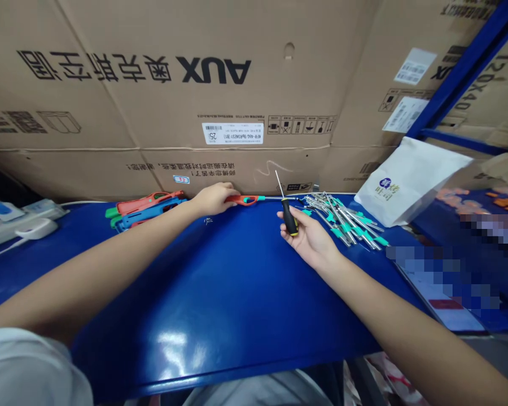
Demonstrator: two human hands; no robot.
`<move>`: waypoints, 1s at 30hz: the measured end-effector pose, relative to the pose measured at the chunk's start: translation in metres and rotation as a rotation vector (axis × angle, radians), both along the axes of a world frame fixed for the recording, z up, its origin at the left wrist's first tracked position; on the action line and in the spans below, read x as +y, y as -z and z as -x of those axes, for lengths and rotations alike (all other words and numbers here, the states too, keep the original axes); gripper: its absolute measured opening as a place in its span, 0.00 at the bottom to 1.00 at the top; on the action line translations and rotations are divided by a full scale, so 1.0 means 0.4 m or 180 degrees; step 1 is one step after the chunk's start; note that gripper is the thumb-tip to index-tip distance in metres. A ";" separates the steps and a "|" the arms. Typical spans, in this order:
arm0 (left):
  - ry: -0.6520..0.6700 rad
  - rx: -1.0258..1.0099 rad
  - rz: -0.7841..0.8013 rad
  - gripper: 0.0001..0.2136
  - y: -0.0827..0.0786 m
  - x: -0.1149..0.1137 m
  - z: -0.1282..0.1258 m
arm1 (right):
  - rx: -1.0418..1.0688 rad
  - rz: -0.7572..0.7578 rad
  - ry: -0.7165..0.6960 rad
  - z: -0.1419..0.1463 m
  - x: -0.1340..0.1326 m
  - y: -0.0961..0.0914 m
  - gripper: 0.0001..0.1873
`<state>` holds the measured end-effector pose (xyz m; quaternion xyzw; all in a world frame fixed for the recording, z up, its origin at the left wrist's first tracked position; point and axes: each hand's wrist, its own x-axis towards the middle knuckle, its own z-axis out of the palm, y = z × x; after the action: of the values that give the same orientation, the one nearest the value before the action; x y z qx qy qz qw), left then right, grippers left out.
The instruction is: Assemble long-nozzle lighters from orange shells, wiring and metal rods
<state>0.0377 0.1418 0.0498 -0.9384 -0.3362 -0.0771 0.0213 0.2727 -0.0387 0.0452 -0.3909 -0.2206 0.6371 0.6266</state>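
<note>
My left hand [215, 199] is closed on the handle end of a long-reach lighter [242, 199], orange with a teal trigger part and a thin metal tube pointing right. My right hand [307, 235] is wrapped round the black and yellow handle of a screwdriver [290, 219], its thin shaft tilted up and away from me. Just right of it lies a pile of metal lighter tubes [342, 219] with teal parts. Left of my left hand is a stack of red, blue and green lighter handles [146, 210]. Small loose screws [207, 221] lie on the blue table between my arms.
Large cardboard boxes [161, 124] wall off the back of the blue table [237, 304]. A white paper bag [406, 180] stands at the right, near a blue metal frame [469, 56]. A power strip [23, 223] with plugs and cords lies at the left.
</note>
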 end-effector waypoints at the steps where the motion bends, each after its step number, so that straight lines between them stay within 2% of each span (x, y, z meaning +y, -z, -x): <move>1: 0.0008 0.0009 -0.0009 0.17 0.003 0.006 -0.003 | 0.0006 0.0024 -0.0023 0.001 0.000 -0.001 0.04; 6: -0.0061 0.0015 -0.0109 0.17 0.022 0.016 -0.011 | 0.0078 0.0165 -0.0164 0.001 -0.003 -0.005 0.05; 12: -0.0195 -0.0055 -0.0339 0.17 0.041 -0.009 -0.015 | 0.0137 0.0268 -0.0342 -0.001 -0.005 -0.001 0.06; 21: -0.0235 -0.0052 -0.0546 0.17 0.040 -0.023 -0.030 | 0.0145 0.0308 -0.0470 0.004 -0.004 0.008 0.05; 30: -0.0196 0.0086 -0.0536 0.16 0.035 -0.036 -0.035 | 0.0040 0.0287 -0.0522 -0.002 0.003 0.015 0.05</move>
<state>0.0516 0.1274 0.0357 -0.9234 -0.3569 -0.0917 0.1071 0.2735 -0.0375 0.0392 -0.3954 -0.2190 0.6980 0.5554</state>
